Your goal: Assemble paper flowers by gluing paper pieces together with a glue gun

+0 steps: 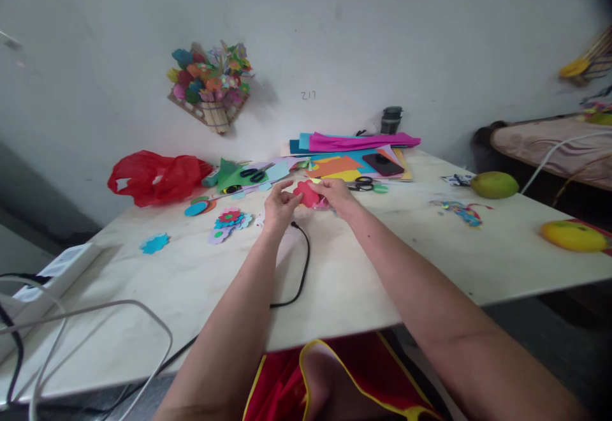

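A red paper flower (306,194) is held up over the middle of the table between my two hands. My left hand (281,205) pinches its left edge between thumb and fingers. On the opposite side, my right hand (335,193) grips the upper right edge, and a bit of pale yellow shows by its fingertips. Something pink lies just beneath the flower, partly hidden. To the left sit layered paper flowers (229,218) in red, blue and lilac, with a single blue paper flower (155,243) farther left. Black-handled scissors (363,184) rest beyond my right hand.
Coloured paper sheets (339,169), a phone (382,164) and a second pair of scissors (255,173) lie at the back. A red plastic bag (157,177) stands back left. A black cable (306,261) crosses the table; a power strip (62,274) is at left, mangoes (495,185) at right.
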`<state>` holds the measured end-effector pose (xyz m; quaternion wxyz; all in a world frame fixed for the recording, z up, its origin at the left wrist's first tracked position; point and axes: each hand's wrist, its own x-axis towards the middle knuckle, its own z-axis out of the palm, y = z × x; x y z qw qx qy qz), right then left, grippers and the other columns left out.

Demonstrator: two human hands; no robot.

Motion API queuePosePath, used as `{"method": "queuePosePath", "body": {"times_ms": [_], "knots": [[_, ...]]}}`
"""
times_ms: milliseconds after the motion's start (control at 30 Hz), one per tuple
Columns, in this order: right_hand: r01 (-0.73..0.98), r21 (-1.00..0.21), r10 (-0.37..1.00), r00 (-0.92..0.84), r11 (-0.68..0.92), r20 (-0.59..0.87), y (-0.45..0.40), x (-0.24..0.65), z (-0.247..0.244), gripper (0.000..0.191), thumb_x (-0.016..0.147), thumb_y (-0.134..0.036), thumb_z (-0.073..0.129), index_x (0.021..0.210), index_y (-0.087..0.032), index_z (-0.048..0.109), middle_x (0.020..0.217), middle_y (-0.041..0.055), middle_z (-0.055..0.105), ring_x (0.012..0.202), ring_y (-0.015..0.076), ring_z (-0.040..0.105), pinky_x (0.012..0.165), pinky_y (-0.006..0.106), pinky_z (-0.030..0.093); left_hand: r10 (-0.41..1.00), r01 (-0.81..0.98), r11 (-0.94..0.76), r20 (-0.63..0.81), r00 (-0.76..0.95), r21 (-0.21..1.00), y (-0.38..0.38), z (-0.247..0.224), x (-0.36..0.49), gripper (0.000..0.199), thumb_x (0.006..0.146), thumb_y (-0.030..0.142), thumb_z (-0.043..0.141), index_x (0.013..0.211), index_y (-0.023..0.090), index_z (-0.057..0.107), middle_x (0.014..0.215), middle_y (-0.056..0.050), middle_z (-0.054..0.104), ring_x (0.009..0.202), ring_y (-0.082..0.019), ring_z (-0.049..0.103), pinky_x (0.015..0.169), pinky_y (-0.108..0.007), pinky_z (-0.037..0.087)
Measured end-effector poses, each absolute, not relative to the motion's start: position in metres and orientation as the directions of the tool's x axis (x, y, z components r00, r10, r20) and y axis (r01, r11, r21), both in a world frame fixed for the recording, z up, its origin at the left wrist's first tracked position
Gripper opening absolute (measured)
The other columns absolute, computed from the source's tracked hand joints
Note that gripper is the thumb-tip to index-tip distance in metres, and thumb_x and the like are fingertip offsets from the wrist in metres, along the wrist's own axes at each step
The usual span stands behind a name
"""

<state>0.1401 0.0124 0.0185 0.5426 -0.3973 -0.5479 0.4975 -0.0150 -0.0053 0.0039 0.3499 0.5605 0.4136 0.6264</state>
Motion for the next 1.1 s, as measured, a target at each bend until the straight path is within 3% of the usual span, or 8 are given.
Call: {"method": "queuePosePath", "body": {"times_ms": [100, 233, 500, 667, 900, 1100], "knots": [[-0.171, -0.970, 0.972, -0.124, 0.175, 0.197, 0.015, 0.141, 0.015, 0.036, 0.064, -0.051, 0.072, 0.063, -0.017, 0.060, 0.050, -0.0026, 0.053, 0.042, 0.0082, 0.045, 0.039, 0.021, 0.036, 0.887, 0.060, -0.454, 0.457, -0.061, 0.889, -0.002, 0.000, -0.016, 0.052, 0.060, 0.034, 0.077, 0.106, 0.015, 0.061, 0.058, 0.002, 0.062, 0.054, -0.010, 0.054, 0.057, -0.023, 0.040], [-0.197, -0.971, 0.980, -0.111, 0.138, 0.162, 0.017, 0.143, 0.016, 0.027, 0.062, -0.040, 0.072, 0.061, -0.016, 0.060, 0.046, -0.0036, 0.051, 0.041, 0.0078, 0.042, 0.038, 0.021, 0.031, 0.870, 0.079, -0.492, 0.493, 0.007, 0.867, 0.001, -0.003, -0.017, 0.046, 0.062, 0.032, 0.076, 0.102, 0.016, 0.062, 0.058, 0.002, 0.062, 0.054, -0.010, 0.054, 0.057, -0.023, 0.041], [-0.291, -0.955, 0.986, -0.168, -0.049, 0.001, 0.014, 0.147, 0.021, 0.013, 0.061, -0.027, 0.065, 0.066, -0.015, 0.062, 0.056, 0.0003, 0.061, 0.047, 0.0104, 0.053, 0.041, 0.021, 0.037, 0.920, -0.131, -0.378, 0.388, 0.062, 0.917, -0.010, 0.009, -0.011, 0.050, 0.055, 0.033, 0.080, 0.095, 0.014, 0.058, 0.058, 0.004, 0.059, 0.054, -0.012, 0.059, 0.062, -0.028, 0.050], [-0.287, -0.958, 0.988, -0.152, -0.021, 0.024, 0.017, 0.146, 0.018, 0.012, 0.060, -0.025, 0.065, 0.064, -0.016, 0.059, 0.055, -0.0010, 0.059, 0.046, 0.0106, 0.052, 0.041, 0.021, 0.039, 0.921, -0.141, -0.368, 0.382, 0.083, 0.919, -0.013, 0.012, -0.012, 0.047, 0.055, 0.031, 0.081, 0.094, 0.013, 0.062, 0.060, 0.004, 0.058, 0.057, -0.010, 0.057, 0.063, -0.026, 0.049], [-0.001, -0.971, 0.971, 0.016, 0.240, 0.240, 0.020, 0.138, 0.014, 0.024, 0.070, -0.036, 0.060, 0.057, -0.019, 0.049, 0.048, -0.0051, 0.045, 0.044, 0.0093, 0.040, 0.044, 0.023, 0.033, 0.930, -0.092, -0.346, 0.355, 0.098, 0.934, -0.015, 0.011, -0.011, 0.050, 0.055, 0.031, 0.082, 0.099, 0.013, 0.065, 0.059, 0.006, 0.054, 0.054, -0.007, 0.053, 0.060, -0.025, 0.049], [0.423, -0.780, 0.844, 0.063, 0.461, 0.533, 0.025, 0.137, 0.010, 0.027, 0.076, -0.033, 0.053, 0.053, -0.020, 0.045, 0.051, -0.0031, 0.045, 0.053, 0.0121, 0.040, 0.055, 0.026, 0.032, 0.936, -0.068, -0.326, 0.332, 0.114, 0.943, -0.016, 0.012, -0.013, 0.060, 0.055, 0.031, 0.082, 0.109, 0.012, 0.063, 0.057, 0.006, 0.055, 0.053, -0.008, 0.054, 0.061, -0.024, 0.047]]}}
